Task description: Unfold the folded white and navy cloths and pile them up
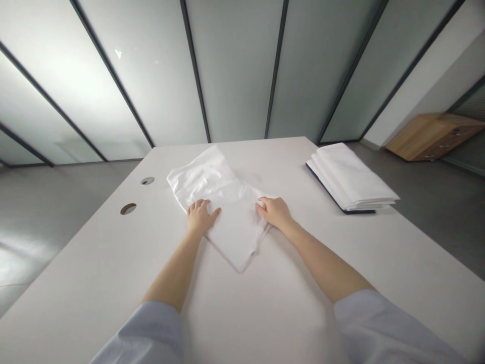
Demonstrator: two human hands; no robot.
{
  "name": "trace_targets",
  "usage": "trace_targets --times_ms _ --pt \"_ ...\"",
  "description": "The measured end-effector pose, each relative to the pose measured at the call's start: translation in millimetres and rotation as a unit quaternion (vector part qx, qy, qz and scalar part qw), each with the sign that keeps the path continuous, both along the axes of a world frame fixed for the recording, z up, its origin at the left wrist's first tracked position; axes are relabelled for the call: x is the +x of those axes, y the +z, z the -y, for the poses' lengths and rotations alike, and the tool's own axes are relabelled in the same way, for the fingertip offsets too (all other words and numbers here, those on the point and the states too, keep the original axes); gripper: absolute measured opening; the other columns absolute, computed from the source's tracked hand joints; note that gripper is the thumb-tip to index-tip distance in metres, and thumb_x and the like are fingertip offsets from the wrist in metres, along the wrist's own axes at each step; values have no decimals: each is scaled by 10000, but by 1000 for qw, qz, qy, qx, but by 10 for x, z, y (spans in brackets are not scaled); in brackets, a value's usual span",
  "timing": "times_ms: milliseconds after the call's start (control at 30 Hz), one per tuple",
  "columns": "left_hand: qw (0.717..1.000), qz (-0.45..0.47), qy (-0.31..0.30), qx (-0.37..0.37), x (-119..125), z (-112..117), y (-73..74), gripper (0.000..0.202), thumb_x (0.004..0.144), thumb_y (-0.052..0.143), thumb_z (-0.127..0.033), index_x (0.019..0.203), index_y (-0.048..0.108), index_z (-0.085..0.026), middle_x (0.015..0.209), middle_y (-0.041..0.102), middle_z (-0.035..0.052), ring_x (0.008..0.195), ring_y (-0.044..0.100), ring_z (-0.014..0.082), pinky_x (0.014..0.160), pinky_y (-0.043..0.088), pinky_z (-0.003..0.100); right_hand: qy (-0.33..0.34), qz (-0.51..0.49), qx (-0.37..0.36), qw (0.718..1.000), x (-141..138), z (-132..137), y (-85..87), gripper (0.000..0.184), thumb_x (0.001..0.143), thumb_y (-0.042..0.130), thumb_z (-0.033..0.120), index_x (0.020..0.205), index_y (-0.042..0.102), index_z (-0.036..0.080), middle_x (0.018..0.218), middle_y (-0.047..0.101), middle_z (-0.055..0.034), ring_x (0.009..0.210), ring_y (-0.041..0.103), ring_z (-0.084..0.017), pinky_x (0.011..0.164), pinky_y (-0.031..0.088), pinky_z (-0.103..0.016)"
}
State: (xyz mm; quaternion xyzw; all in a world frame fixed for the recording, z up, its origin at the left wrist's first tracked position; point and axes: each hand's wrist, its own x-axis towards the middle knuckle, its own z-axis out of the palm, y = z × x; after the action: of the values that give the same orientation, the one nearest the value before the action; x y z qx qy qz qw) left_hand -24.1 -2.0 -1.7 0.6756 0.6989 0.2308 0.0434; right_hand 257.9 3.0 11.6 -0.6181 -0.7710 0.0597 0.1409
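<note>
A thin white cloth [233,222] lies on the white table in front of me, one corner pointing toward me. Its far part is wrinkled and slightly shiny, while the near part lies smooth. My left hand [201,216] rests on the cloth's left edge, palm down, with the thumb spread away from the fingers. At the right edge, my right hand [276,212] has its fingers curled in and pinches the cloth between thumb and fingers. Small folds gather beneath that hand.
On the table's right side sits a stack of folded white cloths [350,174] with a dark blue layer [326,189] at the bottom. Two round holes [128,209] pierce the tabletop [113,268] at left. Beyond stand frosted glass panels [235,71] and a wooden cabinet [420,134].
</note>
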Motion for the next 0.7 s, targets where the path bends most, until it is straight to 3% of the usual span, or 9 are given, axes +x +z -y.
trace_targets --times_ms 67,233,367,467,567,700 --pt "996 -60 -55 -28 98 33 -3 606 801 597 -597 1275 593 -219 1401 529 135 1329 431 342 1111 309 503 -22 -26 16 999 21 15 7 336 922 474 402 1123 693 246 837 736 -45 842 654 -223 815 432 -315" --pt "985 -90 -131 -62 93 1 -19 740 773 609 -663 1371 534 -235 1499 438 116 1406 345 322 1158 237 493 -99 6 72 993 109 -37 -44 370 881 531 355 1183 661 185 1108 680 -140 1044 571 -294 883 387 -389" --pt "983 -90 -150 -61 61 -43 -24 770 766 623 -659 1384 519 -211 1495 440 127 1408 342 315 1168 225 482 -113 19 26 993 177 -103 -61 269 887 526 296 1026 726 183 1066 659 -161 1067 532 -327 913 348 -447" --pt "983 -91 -148 -51 92 -38 -20 778 770 635 -632 1399 489 -198 1491 438 142 1406 343 314 1168 225 489 -110 -13 62 992 198 -125 -49 271 899 482 239 924 747 188 1040 661 -153 1063 515 -320 927 341 -460" --pt "983 -87 -160 -23 188 7 2 827 795 648 -543 1477 361 -174 1528 371 165 1403 346 317 1144 279 485 -75 -84 142 983 155 -99 -16 281 915 470 267 933 747 224 1067 674 -122 1122 492 -309 990 315 -476" --pt "974 -84 -211 6 448 64 79 836 825 619 -304 1541 196 -215 1611 169 155 1295 487 305 1020 444 433 63 -164 183 967 -27 43 45 293 935 440 310 972 725 256 1106 694 -80 1168 518 -265 1058 301 -460"
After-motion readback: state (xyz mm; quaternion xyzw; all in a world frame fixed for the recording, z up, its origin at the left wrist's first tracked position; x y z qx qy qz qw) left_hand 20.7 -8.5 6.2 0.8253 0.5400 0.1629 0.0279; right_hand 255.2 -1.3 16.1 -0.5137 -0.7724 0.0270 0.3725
